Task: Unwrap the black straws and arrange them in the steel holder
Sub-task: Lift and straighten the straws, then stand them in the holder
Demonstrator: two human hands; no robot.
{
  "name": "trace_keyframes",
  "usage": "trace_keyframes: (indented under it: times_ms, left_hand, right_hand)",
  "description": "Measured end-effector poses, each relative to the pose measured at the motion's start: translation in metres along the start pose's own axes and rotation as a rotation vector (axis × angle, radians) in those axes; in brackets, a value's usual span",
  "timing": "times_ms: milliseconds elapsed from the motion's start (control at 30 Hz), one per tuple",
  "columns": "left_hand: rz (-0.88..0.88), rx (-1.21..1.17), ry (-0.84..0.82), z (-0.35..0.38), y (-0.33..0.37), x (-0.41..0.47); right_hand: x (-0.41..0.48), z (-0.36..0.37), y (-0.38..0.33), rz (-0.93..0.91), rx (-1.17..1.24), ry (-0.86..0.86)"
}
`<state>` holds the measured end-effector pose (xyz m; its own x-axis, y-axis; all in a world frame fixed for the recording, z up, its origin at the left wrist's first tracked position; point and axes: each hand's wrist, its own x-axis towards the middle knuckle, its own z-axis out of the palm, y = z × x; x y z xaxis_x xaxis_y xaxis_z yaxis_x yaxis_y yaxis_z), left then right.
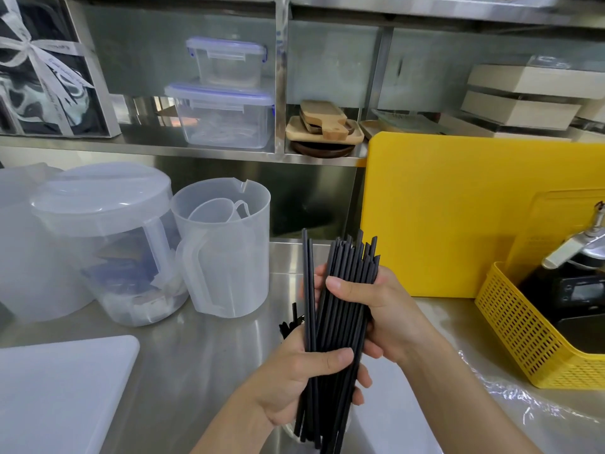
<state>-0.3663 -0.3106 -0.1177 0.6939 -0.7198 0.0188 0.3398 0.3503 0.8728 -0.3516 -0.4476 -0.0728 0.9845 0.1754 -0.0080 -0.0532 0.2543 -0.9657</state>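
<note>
A thick bundle of unwrapped black straws (340, 309) stands nearly upright over the steel counter, tips fanned unevenly at the top. My left hand (301, 381) grips the bundle low down, thumb across the front. My right hand (379, 309) clasps it higher up from the right. The straws' lower ends reach a shiny curved rim, apparently the steel holder (289, 432), mostly hidden under my left hand. A few more black straw tips (288, 326) poke up behind my left hand. Crumpled clear wrap (530, 404) lies on the counter to the right.
A yellow cutting board (458, 208) leans against the back wall, with a yellow perforated basket (523, 342) in front of it at the right. Clear plastic jugs (226, 257) and a lidded container (108, 244) stand at the left. A white board (59, 391) lies at the near left.
</note>
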Motion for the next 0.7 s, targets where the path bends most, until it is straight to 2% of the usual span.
trace_keyframes:
  times_ms: [167,467,700]
  left_hand:
    - [0.017,-0.008,0.044,-0.0016,-0.004,0.0003]
    - [0.047,-0.052,-0.076,-0.008,-0.0062,-0.0028]
    - [0.003,-0.053,-0.044,-0.0101,-0.0097,-0.0009]
  right_hand:
    - [-0.0007,-0.0007,0.0018,-0.03,-0.044,-0.001]
    - [-0.0053,0.0069,-0.0023,-0.008,-0.116,0.053]
    - [-0.0019,0.0076,0.0026,-0.005,-0.071,0.069]
